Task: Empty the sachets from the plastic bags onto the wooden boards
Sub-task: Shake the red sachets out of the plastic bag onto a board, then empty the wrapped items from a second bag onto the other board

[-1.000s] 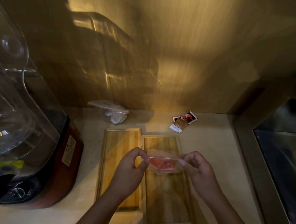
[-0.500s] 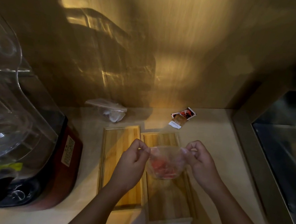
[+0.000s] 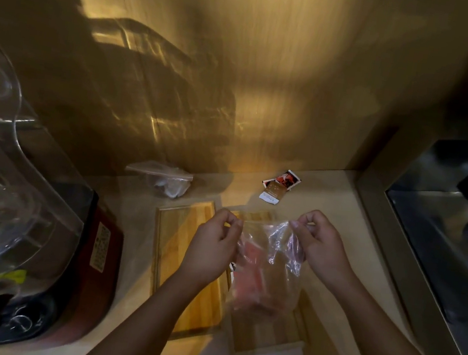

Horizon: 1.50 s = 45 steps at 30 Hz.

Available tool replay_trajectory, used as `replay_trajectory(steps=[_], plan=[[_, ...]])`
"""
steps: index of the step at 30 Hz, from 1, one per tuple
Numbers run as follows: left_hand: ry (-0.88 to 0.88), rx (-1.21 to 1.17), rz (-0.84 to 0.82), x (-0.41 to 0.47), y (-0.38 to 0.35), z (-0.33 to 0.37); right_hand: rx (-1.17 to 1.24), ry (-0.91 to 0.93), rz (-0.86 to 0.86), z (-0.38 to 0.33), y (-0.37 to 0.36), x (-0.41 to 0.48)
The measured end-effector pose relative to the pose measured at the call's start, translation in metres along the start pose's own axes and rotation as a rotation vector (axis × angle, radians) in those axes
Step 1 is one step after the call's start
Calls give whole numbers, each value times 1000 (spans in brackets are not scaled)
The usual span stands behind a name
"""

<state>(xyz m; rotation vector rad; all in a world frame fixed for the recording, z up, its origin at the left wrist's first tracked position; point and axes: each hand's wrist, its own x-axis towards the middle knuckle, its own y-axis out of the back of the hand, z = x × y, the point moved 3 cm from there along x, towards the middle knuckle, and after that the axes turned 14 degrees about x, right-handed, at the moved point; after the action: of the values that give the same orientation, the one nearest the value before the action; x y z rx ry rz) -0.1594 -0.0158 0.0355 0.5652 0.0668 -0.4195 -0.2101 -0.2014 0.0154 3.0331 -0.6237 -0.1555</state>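
A clear plastic bag (image 3: 269, 263) with red sachets (image 3: 251, 275) inside hangs between my hands over the right wooden board (image 3: 270, 330). My left hand (image 3: 212, 247) pinches the bag's top left edge, and my right hand (image 3: 320, 246) pinches its top right edge. The left wooden board (image 3: 175, 248) lies beside it, bare. A second clear bag (image 3: 165, 180) with white contents rests against the back wall. A few loose sachets (image 3: 279, 186) lie on the counter behind the boards.
A large clear-domed machine with a dark red base (image 3: 23, 205) fills the left side. A metal sink (image 3: 441, 256) with a raised rim is on the right. The wooden wall (image 3: 243, 71) closes the back.
Both hands have lifted the bag higher. It now hangs long and upright from its top edge, with the sachets sunk toward its lower part.
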Motion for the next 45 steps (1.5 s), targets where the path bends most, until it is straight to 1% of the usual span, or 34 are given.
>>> replay_trajectory(steps=[9,16,20,23,26,28,31,34,37,39,41,42,44,45], plan=[[-53,13,-13,13,-6,15,41,16,66,-12,17,3],[-179,51,36,27,-16,43,68,85,103,-32,43,10],[-302,193,167,30,-29,60,-24,166,181,-41,63,10],[-378,193,270,33,-47,71,-124,156,213,-41,81,10],[-478,219,285,35,-71,71,-176,116,197,-29,100,9],[-522,315,213,36,-91,62,-301,116,160,-13,111,4],[-533,477,74,36,-121,38,-608,171,57,22,125,-3],[-496,627,-81,29,-145,7,-811,32,-153,62,133,-14],[-509,726,-253,19,-164,-14,-995,-18,-337,88,137,-22],[-520,789,-350,16,-171,-19,-1051,-81,-424,91,137,-22],[-503,814,-403,17,-172,-19,-1031,-165,-466,92,137,-19],[-485,811,-415,18,-171,-19,-991,-239,-449,92,138,-16],[-424,763,-443,21,-166,-18,-969,-329,-411,87,140,-9],[-394,736,-457,23,-162,-17,-969,-345,-407,84,140,-5]])
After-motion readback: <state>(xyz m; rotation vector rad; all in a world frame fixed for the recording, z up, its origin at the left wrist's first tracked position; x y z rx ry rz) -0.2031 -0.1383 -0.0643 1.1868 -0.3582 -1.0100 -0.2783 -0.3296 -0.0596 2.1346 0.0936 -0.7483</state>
